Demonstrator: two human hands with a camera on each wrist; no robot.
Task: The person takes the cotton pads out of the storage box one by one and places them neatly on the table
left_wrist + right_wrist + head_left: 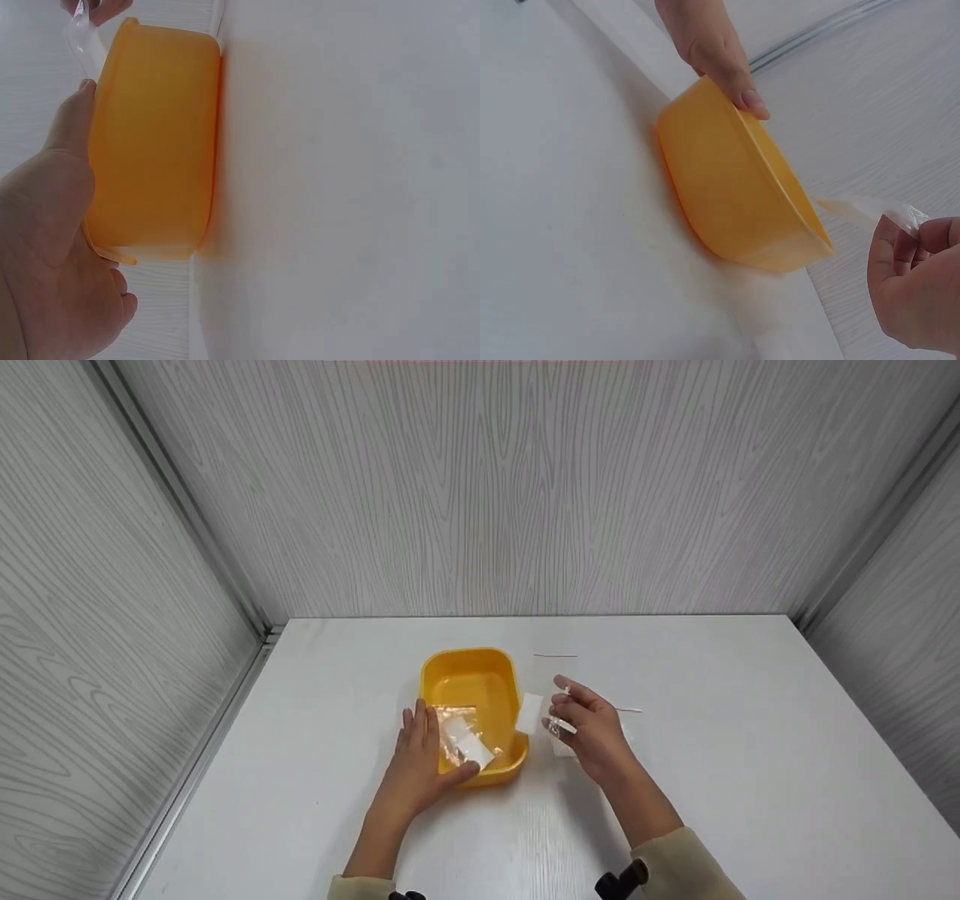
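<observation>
A yellow plastic basin (469, 656) stands on the white table. Along its left rim lie the straight fingers of my left hand (420, 761), while the thumb rests over the near rim. Inside the basin is a small clear plastic bag (457, 735) with white pieces in it. To the right of the basin, my right hand (592, 731) pinches another clear bag (904, 216) between thumb and fingers. A white piece (529, 712) hangs at that bag's left end, beside the basin's right rim. The right hand partly hides the bag.
More clear plastic with a thin red line (555, 655) lies on the table behind the right hand. Another clear bag (566, 748) lies partly under that hand. Grey wood-grain panels (480, 495) enclose the table (300, 810) at the back and sides.
</observation>
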